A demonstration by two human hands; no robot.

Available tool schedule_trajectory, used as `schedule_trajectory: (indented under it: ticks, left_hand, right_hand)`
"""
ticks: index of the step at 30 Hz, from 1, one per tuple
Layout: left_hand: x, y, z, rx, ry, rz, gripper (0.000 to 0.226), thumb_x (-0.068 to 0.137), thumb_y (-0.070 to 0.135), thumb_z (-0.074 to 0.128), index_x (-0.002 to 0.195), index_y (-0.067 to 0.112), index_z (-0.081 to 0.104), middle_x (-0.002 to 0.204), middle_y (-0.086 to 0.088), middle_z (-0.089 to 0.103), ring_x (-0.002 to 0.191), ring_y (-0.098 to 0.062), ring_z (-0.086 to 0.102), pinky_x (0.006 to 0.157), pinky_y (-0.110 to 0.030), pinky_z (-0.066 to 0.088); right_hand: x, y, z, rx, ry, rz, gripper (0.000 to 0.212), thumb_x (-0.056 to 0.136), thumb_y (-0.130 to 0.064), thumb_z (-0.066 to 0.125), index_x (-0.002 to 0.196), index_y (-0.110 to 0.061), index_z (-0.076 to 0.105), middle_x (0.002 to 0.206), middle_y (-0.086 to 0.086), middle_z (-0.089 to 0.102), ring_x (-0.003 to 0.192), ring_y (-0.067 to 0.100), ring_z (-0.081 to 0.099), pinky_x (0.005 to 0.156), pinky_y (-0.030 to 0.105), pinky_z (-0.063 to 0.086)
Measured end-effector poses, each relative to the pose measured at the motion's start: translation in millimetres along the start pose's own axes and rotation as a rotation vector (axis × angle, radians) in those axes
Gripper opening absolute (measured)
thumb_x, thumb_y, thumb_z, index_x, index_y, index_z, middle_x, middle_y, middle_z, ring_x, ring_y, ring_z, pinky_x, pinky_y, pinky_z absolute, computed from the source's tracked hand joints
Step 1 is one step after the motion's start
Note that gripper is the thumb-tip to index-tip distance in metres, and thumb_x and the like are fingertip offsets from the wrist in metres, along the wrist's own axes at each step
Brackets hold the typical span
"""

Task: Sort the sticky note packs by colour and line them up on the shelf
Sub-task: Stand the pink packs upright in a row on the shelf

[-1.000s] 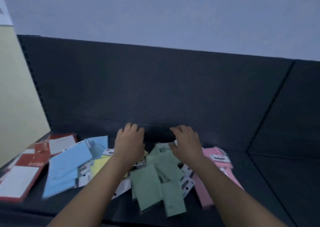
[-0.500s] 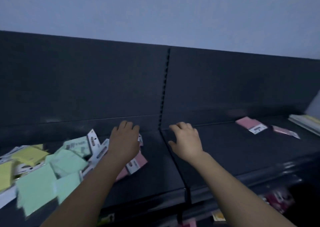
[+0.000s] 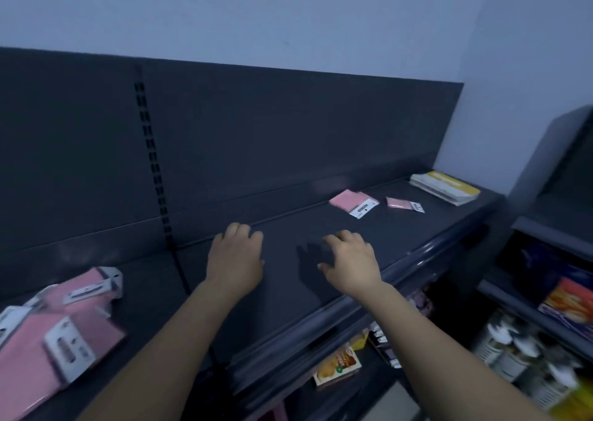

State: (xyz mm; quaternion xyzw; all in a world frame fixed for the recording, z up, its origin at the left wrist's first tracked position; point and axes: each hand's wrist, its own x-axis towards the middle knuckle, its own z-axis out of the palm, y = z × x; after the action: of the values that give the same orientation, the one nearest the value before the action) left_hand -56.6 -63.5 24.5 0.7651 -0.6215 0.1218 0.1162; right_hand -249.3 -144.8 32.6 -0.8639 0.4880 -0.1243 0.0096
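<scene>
The left hand (image 3: 236,258) and the right hand (image 3: 351,263) are held empty, fingers loosely bent, over the middle of the dark shelf (image 3: 288,295). A heap of pink packs (image 3: 48,340) is seen at lower left. A pair of pink packs (image 3: 348,200) is laid at upper right, near a yellow-topped stack (image 3: 446,187).

Dark grey shelf (image 3: 417,228), 2 sections split by a slotted upright. L section holds a loose heap of pink packs (image 3: 48,340) w/ white hang-tab headers, lying flat, overlapping at odd angles, blurred so exact count unclear. On the R section, near the back, a pink pack (image 3: 346,200) lies flat w/ its white tab toward the front edge, maybe 2 overlapped; just R of it but apart lies a smaller-looking pink pack (image 3: 399,202), flat, w/ its tab pointing R.
</scene>
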Motion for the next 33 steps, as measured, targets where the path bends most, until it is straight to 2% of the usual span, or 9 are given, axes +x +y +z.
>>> schedule_trajectory:
  ticks: [8,18,25,31,33]
  left_hand:
    - [91,63,47,0.013,-0.034,0.123,0.043,0.091,0.037,0.055,0.128,0.017,0.050,0.133,-0.004,0.047,0.128,-0.021,0.035,0.098,-0.033,0.034]
    - [222,120,105,-0.030,-0.126,0.146,0.044,0.092,0.042,0.050,0.129,0.018,0.048,0.134,-0.002,0.044,0.127,-0.021,0.035,0.100,-0.035,0.034]
    - [282,149,151,-0.090,-0.226,0.062,0.044,0.093,0.046,0.048,0.128,0.018,0.047,0.134,-0.003,0.044,0.124,-0.023,0.039,0.098,-0.038,0.036]
    - [322,174,185,-0.067,-0.262,-0.078,0.034,0.095,0.027,0.039,0.127,0.018,0.043,0.128,-0.006,0.044,0.116,-0.025,0.043,0.091,-0.039,0.038]
    - [335,182,195,-0.104,-0.278,-0.145,0.034,0.096,0.032,0.036,0.126,0.018,0.044,0.126,-0.006,0.046,0.114,-0.025,0.044,0.092,-0.039,0.039]
  right_hand:
    - [48,92,8,-0.026,-0.006,0.141,0.051,0.089,-0.041,0.060,0.135,-0.025,0.047,0.132,0.002,0.047,0.124,0.025,0.040,0.100,0.038,0.034]
    - [139,196,16,-0.016,-0.034,0.248,0.051,0.089,-0.042,0.058,0.136,-0.026,0.047,0.134,0.002,0.047,0.125,0.024,0.040,0.102,0.037,0.034]
    - [187,257,35,0.042,-0.101,0.301,0.052,0.090,-0.042,0.056,0.139,-0.026,0.044,0.142,0.001,0.044,0.131,0.023,0.037,0.106,0.037,0.034]
    - [235,311,53,0.088,-0.177,0.287,0.045,0.096,-0.042,0.046,0.138,-0.024,0.045,0.140,0.003,0.046,0.130,0.025,0.039,0.103,0.038,0.033]
    - [252,328,58,0.096,-0.188,0.263,0.044,0.098,-0.042,0.043,0.137,-0.021,0.047,0.142,0.004,0.045,0.131,0.026,0.038,0.102,0.038,0.034]
